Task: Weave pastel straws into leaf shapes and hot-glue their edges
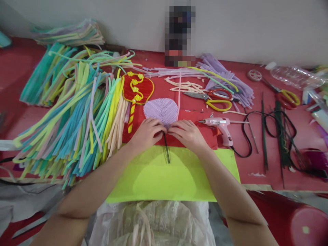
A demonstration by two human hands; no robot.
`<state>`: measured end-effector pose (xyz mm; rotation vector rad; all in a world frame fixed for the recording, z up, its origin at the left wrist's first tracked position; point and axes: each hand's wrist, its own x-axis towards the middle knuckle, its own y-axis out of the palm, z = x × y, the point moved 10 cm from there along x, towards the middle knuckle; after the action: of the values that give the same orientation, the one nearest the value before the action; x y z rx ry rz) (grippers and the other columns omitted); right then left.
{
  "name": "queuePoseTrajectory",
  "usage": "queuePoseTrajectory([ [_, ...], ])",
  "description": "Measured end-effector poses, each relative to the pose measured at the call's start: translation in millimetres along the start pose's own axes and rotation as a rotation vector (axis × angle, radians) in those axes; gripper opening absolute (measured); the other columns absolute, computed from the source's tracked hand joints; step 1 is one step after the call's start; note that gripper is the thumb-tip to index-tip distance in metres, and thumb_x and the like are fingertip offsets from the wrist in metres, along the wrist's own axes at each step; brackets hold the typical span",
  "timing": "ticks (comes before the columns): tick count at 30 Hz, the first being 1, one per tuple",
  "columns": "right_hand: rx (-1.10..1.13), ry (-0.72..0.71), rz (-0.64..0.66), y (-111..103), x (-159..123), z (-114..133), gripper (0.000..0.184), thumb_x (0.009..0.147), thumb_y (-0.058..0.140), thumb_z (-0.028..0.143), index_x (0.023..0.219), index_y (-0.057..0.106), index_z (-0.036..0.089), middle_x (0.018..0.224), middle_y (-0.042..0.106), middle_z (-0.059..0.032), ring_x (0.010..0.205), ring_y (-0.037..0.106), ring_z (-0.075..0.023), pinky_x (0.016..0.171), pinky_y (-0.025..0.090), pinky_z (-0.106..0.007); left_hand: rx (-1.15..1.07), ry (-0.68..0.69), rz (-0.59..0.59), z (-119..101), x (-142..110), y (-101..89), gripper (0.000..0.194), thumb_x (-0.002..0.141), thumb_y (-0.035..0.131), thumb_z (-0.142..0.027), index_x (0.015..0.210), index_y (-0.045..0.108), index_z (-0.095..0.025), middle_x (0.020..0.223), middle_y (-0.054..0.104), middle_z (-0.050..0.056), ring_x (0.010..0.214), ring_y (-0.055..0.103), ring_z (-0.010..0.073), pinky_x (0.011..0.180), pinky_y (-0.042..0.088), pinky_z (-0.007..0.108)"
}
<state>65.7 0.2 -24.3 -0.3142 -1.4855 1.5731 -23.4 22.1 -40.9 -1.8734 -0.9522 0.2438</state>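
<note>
A lilac fan-shaped piece (pixel 161 109) made of pipe cleaners lies on a red sheet (pixel 202 135), with a thin dark stick (pixel 166 150) running down from its base over a lime-green sheet (pixel 164 177). My left hand (pixel 146 132) and my right hand (pixel 188 134) meet at the fan's lower edge, fingers curled and pinching it where the stick joins. A finished red fan with yellow trim (pixel 137 89) lies just left of the lilac one.
Heaps of coloured pipe cleaners (pixel 77 112) fill the left side. A pink glue gun (pixel 220 124) with its black cord lies right of my hands. Yellow-handled scissors (pixel 217 102), lilac pipe cleaners (pixel 225 80), dark green wires (pixel 280 136) and a plastic bottle (pixel 294 75) lie farther right.
</note>
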Motion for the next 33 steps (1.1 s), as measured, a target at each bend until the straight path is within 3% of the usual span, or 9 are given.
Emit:
queuePoseTrajectory([
  [33,0.057,0.000,0.016,7.0,-4.0,-5.5,0.018,0.093,0.050,0.024,0.096,0.068,0.022,0.099,0.068,-0.0054,0.088,0.059,-0.0169,0.074,0.042,-0.031,0.098,-0.046,0.016,-2.2,3.0,2.9,0.011,0.080,0.062,-0.018,0.091,0.062,-0.016,0.093,0.062,0.005,0.096,0.055,0.0228,0.086,0.044,0.039],
])
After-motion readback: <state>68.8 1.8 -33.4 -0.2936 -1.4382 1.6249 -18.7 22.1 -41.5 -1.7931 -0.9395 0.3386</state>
